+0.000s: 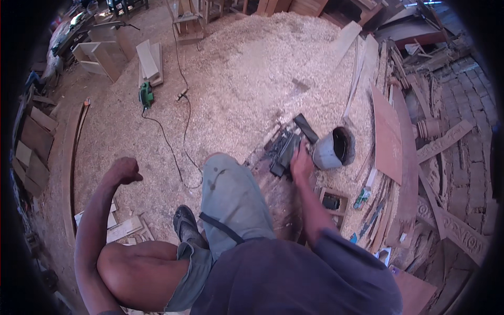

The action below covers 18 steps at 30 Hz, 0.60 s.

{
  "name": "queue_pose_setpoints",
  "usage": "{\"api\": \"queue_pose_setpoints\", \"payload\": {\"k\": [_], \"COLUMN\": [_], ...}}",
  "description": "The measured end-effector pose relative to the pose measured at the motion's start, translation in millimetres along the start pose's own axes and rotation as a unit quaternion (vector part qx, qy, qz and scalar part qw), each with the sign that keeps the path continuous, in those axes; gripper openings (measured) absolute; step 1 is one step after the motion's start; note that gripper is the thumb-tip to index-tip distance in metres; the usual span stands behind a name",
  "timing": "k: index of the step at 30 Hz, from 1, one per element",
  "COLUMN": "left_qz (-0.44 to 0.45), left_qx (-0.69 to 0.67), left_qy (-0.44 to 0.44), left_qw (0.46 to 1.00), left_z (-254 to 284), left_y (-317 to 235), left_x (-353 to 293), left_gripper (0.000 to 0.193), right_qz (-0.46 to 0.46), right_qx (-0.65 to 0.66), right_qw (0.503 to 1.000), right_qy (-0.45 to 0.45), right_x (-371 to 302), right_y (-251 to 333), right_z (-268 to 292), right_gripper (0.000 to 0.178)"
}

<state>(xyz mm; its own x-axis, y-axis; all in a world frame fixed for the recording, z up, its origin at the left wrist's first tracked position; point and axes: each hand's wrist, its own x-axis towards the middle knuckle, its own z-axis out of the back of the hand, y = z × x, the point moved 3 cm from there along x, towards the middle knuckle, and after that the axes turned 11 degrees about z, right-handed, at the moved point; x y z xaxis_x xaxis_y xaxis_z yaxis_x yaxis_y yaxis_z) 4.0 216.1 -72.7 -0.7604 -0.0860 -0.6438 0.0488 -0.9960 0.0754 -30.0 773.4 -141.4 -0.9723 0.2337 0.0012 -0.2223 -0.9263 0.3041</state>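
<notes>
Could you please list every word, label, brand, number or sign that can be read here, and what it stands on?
None can be read.
Dark, blocky object at the right hand: no readable marking.
Cylindrical grey metal bucket: no readable marking.
Green handheld power tool: any lettering is too small to read.
Small green-and-white object at right: too small and blurred to read.

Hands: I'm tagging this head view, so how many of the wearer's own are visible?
2. The left hand, curled, is left of the clothed knee; the right hand is at the dark equipment, beside the grey bucket. Some right-hand fingers may be hidden.
</notes>
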Motion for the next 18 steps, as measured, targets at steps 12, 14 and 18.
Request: {"api": "queue_pose_setpoints", "payload": {"k": [12,14,18], "left_qz": [-0.008,-0.016,-0.033], "left_qx": [0.016,0.017,-0.025], "left_qy": [-0.094,-0.091,-0.096], "left_qw": [0.995,0.996,0.995], "left_z": [15.7,10.4,8.5], "left_y": [-12.7,-14.2,-20.1], "left_x": [4.7,4.0,-3.8], "left_gripper": [0.016,0.016,0.019], "right_qz": [0.045,0.048,0.020], "right_qx": [-0.027,-0.028,-0.013], "right_qw": [0.995,0.994,0.999], "right_qy": [-0.083,-0.092,-0.036], "right_x": [27.1,21.2,-11.9], "right_y": [-13.6,-16.8,-4.8], "right_z": [-7.9,-10.2,-12.8], "right_gripper": [0.048,0.048,0.048]}}
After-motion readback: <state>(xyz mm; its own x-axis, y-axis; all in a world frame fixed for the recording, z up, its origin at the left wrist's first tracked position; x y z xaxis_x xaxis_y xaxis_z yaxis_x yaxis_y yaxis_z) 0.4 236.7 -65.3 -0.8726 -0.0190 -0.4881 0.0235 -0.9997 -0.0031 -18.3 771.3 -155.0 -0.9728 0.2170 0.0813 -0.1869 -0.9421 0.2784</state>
